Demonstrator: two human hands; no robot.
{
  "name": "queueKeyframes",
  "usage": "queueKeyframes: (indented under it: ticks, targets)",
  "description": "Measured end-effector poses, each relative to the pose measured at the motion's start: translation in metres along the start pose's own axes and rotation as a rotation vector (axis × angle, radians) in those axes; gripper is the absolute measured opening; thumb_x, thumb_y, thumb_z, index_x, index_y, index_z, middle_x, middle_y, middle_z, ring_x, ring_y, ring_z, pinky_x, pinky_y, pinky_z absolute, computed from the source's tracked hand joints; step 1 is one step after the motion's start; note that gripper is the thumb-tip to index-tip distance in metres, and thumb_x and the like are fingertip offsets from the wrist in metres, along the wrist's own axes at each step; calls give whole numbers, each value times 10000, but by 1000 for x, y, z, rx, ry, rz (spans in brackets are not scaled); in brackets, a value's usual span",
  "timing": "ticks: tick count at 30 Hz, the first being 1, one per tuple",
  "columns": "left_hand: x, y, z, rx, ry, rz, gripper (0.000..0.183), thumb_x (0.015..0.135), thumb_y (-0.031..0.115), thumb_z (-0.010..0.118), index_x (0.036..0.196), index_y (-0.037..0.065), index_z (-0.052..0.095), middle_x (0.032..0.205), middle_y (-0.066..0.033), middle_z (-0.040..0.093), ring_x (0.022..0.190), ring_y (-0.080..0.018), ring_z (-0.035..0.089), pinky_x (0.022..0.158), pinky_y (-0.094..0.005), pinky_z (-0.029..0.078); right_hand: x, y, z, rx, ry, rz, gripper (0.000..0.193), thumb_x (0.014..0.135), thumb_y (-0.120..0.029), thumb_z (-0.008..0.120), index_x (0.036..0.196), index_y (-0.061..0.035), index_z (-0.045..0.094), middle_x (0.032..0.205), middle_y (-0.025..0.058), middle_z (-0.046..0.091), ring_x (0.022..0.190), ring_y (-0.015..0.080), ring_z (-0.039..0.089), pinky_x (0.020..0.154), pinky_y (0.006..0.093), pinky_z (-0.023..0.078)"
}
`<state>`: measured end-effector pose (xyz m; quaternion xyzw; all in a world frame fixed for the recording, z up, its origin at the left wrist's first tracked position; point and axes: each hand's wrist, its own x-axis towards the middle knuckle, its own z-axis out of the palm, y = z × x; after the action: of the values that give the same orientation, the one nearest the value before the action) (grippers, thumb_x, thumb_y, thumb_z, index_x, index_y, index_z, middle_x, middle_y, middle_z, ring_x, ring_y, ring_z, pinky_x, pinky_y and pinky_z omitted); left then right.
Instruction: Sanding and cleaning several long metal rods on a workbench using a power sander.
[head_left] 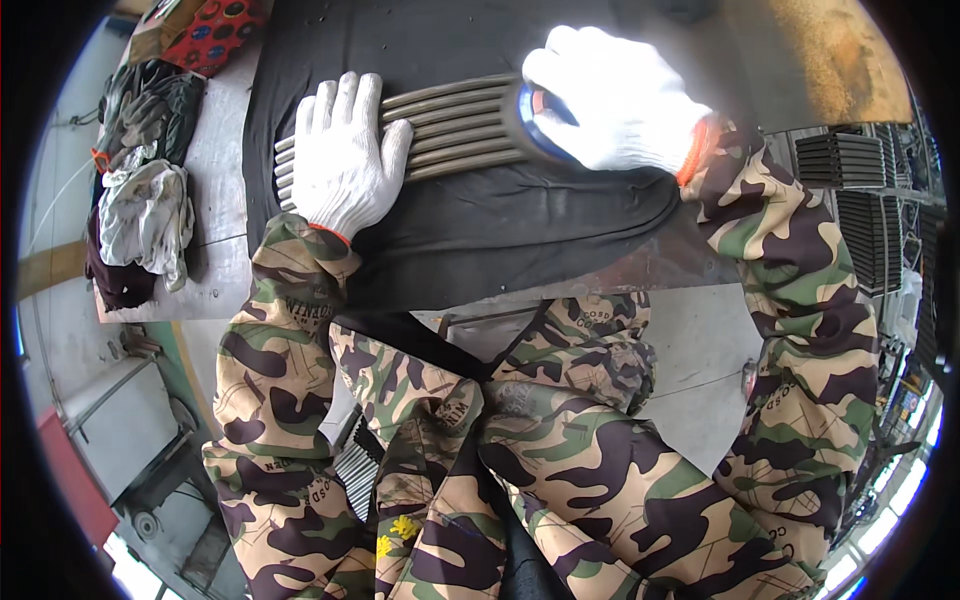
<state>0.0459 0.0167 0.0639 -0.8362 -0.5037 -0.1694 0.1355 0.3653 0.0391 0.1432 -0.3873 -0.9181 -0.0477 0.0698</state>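
Several slim, dull metal rods (450,124) lie side by side on a black cloth (500,235). My left hand (347,160), in a white knit glove with an orange cuff edge, lies open on the rods toward their left ends, fingers pointing away from me. My right hand (612,105), gloved the same way, is closed around a round, blue-rimmed disc-like object (541,127) at the right part of the rods. Motion blurs that object, so its exact kind does not show. The rods' right ends are hidden behind it and my hand.
Crumpled dark and white cloths (145,205) lie at the table's left, below a red patterned item (212,35). Brown dust covers a board (835,60) at the far right. Stacks of dark metal parts (865,220) stand beyond my right arm.
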Motion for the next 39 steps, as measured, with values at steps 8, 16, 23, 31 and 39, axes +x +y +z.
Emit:
queueKeyframes:
  ticks: [8, 16, 23, 31, 39]
  targets:
    - [1, -2, -1, 7, 9, 6, 591, 1032, 360, 655, 1453, -50, 596, 1447, -296, 639, 1345, -473, 560, 1176, -549, 389, -1, 0, -2, -9, 19, 12, 318, 998, -340, 659, 1217, -110, 668, 1106, 159, 684, 1028, 366, 726, 864, 519, 615]
    - [-1, 3, -7, -28, 6, -5, 569, 1005, 347, 672, 1408, -50, 609, 1407, -279, 648, 1283, -457, 576, 1129, -547, 408, 8, 1, 3, -29, 6, 32, 297, 968, -323, 703, 1193, -133, 670, 1094, 136, 661, 1023, 341, 704, 833, 490, 588]
    - [-4, 8, -5, -51, 17, -4, 598, 987, 351, 699, 1425, -45, 605, 1430, -260, 626, 1278, -443, 568, 1131, -543, 405, 18, 3, 1, -32, -30, 67, 239, 991, -283, 666, 1174, -129, 668, 1080, 139, 658, 1006, 349, 699, 842, 483, 586]
    - [0, 9, -19, -157, -58, -77, 556, 993, 309, 682, 1418, -40, 601, 1431, -261, 635, 1313, -427, 564, 1149, -533, 402, 34, -7, 4, -27, -10, -6, 284, 959, -317, 669, 1157, -114, 670, 1060, 173, 670, 975, 386, 717, 816, 534, 606]
    - [-17, -24, -28, -81, -73, -129, 555, 996, 343, 670, 1459, 43, 610, 1492, -247, 597, 1388, -429, 507, 1197, -550, 362, 41, -24, -2, -27, -67, 47, 300, 947, -327, 686, 1155, -112, 688, 1103, 165, 682, 1031, 365, 714, 867, 518, 609]
